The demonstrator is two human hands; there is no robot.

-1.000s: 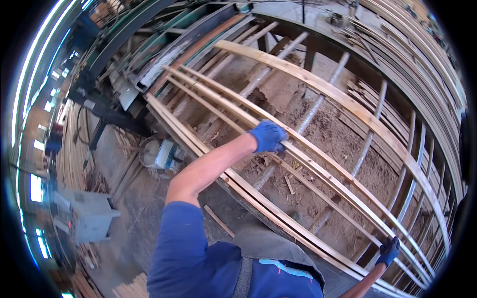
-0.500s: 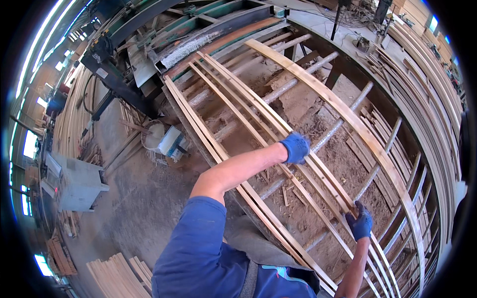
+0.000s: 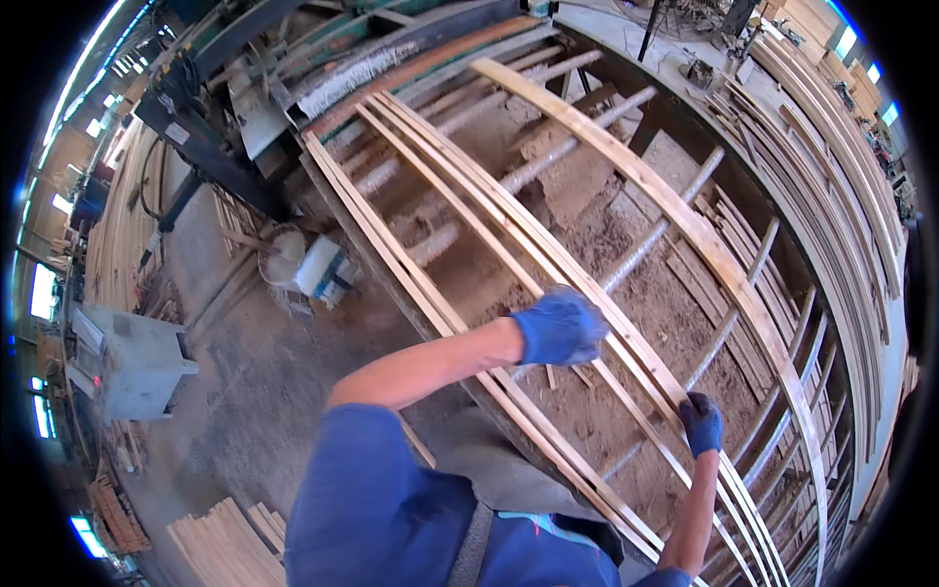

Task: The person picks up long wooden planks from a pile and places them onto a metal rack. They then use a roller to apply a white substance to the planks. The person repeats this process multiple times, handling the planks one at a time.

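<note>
Both of my hands wear blue gloves. My left hand is closed over a bundle of long thin wooden slats that lie along a roller table. My right hand grips the same slats nearer to me, its fingers wrapped over their edge. A single wider plank lies on the rollers to the right of the slats. Another pair of slats runs along the table's left edge. Grey metal rollers and sawdust show beneath the wood.
A tall stack of planks runs along the right side. On the dusty floor to the left stand a grey metal box, a white canister and cut boards. A dark machine frame stands at the upper left.
My view has swung so the table sits more upright in the picture. My right hand has moved up the slats, and my left hand stays on them.
</note>
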